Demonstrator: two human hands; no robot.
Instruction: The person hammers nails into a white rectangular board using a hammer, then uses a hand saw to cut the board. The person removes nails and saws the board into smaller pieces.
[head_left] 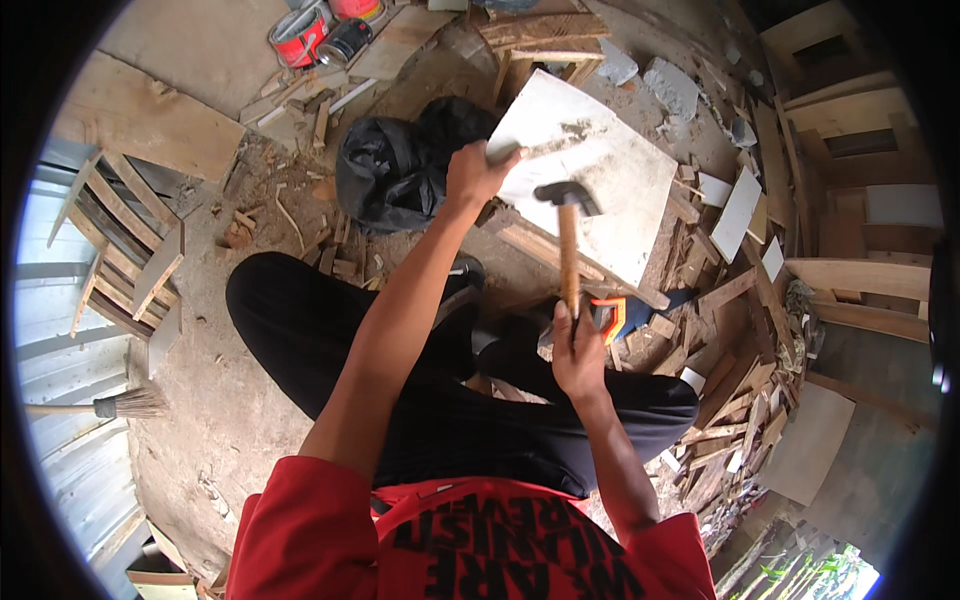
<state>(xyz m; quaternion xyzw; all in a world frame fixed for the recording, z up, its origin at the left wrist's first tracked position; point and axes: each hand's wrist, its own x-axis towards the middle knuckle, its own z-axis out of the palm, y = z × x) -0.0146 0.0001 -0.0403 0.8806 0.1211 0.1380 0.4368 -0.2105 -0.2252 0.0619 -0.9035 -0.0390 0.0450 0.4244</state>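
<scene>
My right hand [579,358] is wrapped round the wooden handle of a hammer [569,240]. The hammer's dark head is up over a white board [600,150] with dirt smudges; whether it touches the board I cannot tell. At the board's left edge, my left hand [477,174] grips it, thumb on top and the other fingers partly hidden. A wooden strip [545,245] runs along the board's near edge. Beside my right hand lies a saw with an orange handle [610,318], its blade partly hidden.
A black plastic bag [385,170] lies left of the board. Wood scraps [735,390] are heaped at the right, with concrete chunks [672,88] farther back. Red paint cans [299,38] stand at the far left. A slatted wooden piece [125,240] and a broom [130,404] are at the left.
</scene>
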